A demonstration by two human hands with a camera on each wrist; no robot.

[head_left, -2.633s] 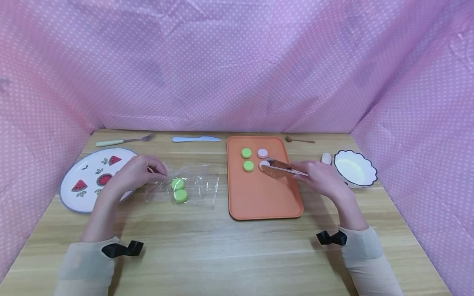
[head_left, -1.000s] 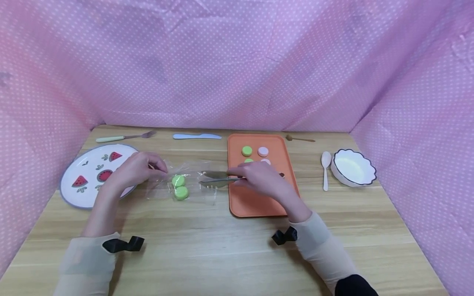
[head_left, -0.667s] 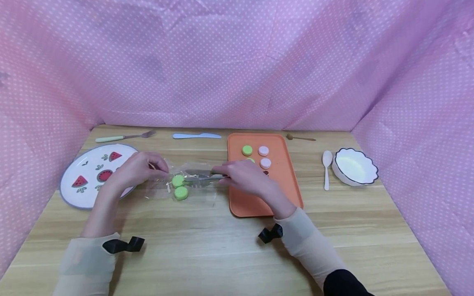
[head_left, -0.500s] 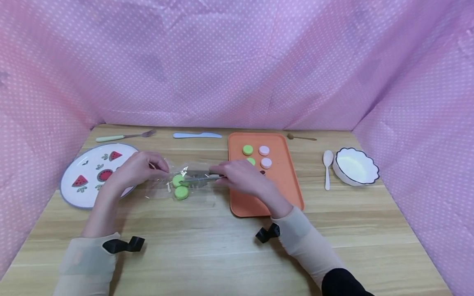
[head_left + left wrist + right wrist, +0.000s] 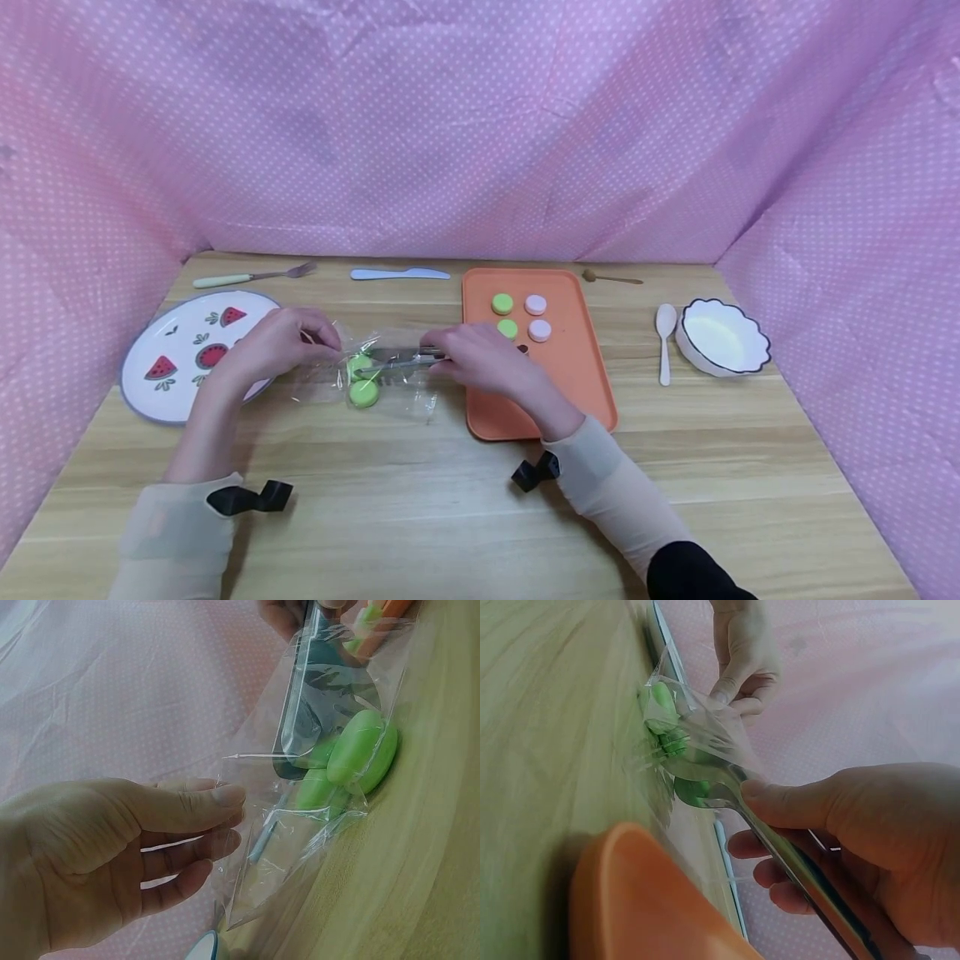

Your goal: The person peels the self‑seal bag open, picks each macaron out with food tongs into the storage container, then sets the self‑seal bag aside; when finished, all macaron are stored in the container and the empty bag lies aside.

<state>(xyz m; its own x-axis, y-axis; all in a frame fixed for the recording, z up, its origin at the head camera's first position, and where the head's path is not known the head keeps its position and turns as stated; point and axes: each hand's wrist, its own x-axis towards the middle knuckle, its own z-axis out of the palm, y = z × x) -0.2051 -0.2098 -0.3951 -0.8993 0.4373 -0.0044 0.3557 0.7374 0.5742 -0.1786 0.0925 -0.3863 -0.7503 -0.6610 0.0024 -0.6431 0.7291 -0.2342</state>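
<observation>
My left hand [image 5: 288, 346] pinches the left end of a clear plastic bag [image 5: 255, 780], lifting its film above the table. Two green macarons [image 5: 364, 393] lie inside, one behind the other. My right hand [image 5: 480, 358] grips metal tongs [image 5: 780, 855] whose arms reach leftward into the bag from its right end. Around the farther green macaron [image 5: 357, 364] the tong tips stand a little apart, partly veiled by shiny film. On the orange tray [image 5: 540, 400], under my right forearm, sit two green macarons [image 5: 502, 303] and two pink macarons [image 5: 536, 305].
A watermelon-patterned plate [image 5: 172, 392] lies partly under my left forearm. Along the back edge are a fork [image 5: 232, 280], a blue knife [image 5: 397, 274] and a small brown dipper [image 5: 611, 279]. A white spoon [image 5: 664, 333] and scalloped bowl [image 5: 723, 337] stand at right.
My right hand has carried the tongs leftward from the pink macaron on the tray into the bag, up to the farther green macaron. My left hand keeps its place at the bag's end.
</observation>
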